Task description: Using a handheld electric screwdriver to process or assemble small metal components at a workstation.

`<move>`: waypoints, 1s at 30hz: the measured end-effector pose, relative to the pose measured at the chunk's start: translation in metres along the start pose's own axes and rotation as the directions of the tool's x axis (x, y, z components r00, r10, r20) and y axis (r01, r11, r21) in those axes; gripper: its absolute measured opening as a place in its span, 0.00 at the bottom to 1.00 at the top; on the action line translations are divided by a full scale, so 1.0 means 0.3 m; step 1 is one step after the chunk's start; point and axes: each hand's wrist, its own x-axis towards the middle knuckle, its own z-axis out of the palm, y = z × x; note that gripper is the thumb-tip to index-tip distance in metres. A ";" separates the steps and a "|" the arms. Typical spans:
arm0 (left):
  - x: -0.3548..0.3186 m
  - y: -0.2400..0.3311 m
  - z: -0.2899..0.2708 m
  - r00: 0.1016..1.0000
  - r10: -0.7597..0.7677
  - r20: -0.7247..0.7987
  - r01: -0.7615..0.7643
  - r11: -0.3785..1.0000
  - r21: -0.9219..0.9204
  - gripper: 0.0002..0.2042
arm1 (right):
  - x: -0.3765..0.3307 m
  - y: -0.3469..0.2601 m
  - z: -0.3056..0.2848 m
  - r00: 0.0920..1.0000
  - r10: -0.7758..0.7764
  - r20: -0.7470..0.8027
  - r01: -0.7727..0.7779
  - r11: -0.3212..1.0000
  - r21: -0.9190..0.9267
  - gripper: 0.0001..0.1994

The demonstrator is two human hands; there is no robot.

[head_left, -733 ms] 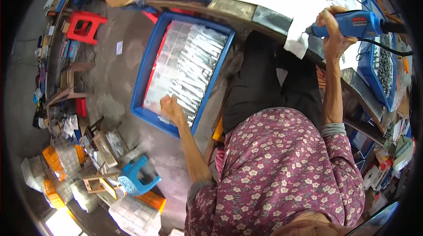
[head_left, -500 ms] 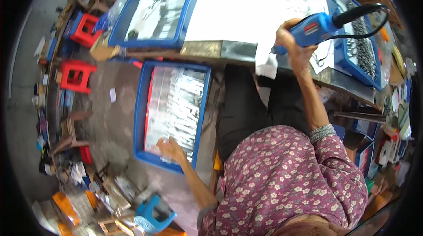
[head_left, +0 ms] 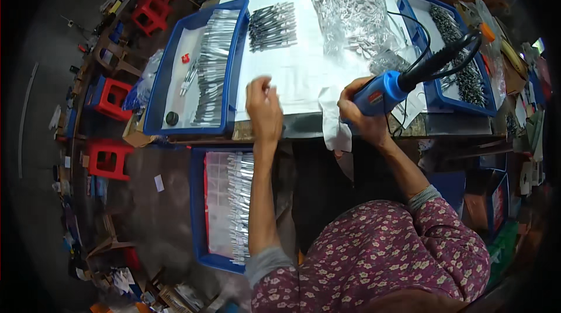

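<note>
My right hand [head_left: 359, 111] is wrapped round a blue electric screwdriver [head_left: 380, 96] with a black cable, held over the table's front edge. Its tip is hidden by my fingers and a white cloth or paper scrap [head_left: 335, 123] hanging beside them. My left hand [head_left: 265, 105] hovers over the front of the white-covered table [head_left: 280, 76], fingers curled together; whatever they may hold is hidden. Beyond it lies a row of dark, slender metal pieces [head_left: 273, 27]. To its left stands a blue tray [head_left: 235, 70] with a stack of silvery slender pieces [head_left: 216, 68].
A clear plastic bag of metal parts [head_left: 353, 18] lies at the table's back. At right, a blue tray [head_left: 418, 27] holds small dark parts [head_left: 464, 56]. Below the table edge, another blue tray [head_left: 198, 219] holds silvery pieces. Red stools [head_left: 109, 158] stand at left.
My left hand has risen from the lower tray to above the table. My right hand has come slightly left and lower with the screwdriver. The view has shifted, showing more of the table.
</note>
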 end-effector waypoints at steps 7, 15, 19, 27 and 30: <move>0.393 -0.205 0.255 0.959 0.282 0.012 -0.276 0.925 0.263 0.09 | -0.010 -0.007 0.011 0.999 -0.022 0.027 0.021 0.999 0.047 0.07; 0.499 -0.253 0.382 0.926 0.311 0.215 -0.378 0.794 0.476 0.08 | -0.020 0.007 -0.029 0.997 0.031 0.075 -0.042 0.987 0.153 0.07; 0.511 -0.267 0.413 0.902 0.361 0.237 -0.432 0.741 0.514 0.06 | -0.013 0.001 -0.031 0.990 0.029 0.135 -0.041 0.995 0.093 0.09; 0.517 -0.246 0.428 0.913 0.341 0.224 -0.406 0.708 0.577 0.08 | -0.005 0.037 -0.049 0.989 -0.088 0.115 0.078 0.993 0.087 0.12; 0.504 -0.262 0.376 0.863 0.501 0.063 -0.425 0.654 0.626 0.04 | -0.006 0.002 -0.034 0.987 -0.115 0.112 0.112 0.993 0.033 0.11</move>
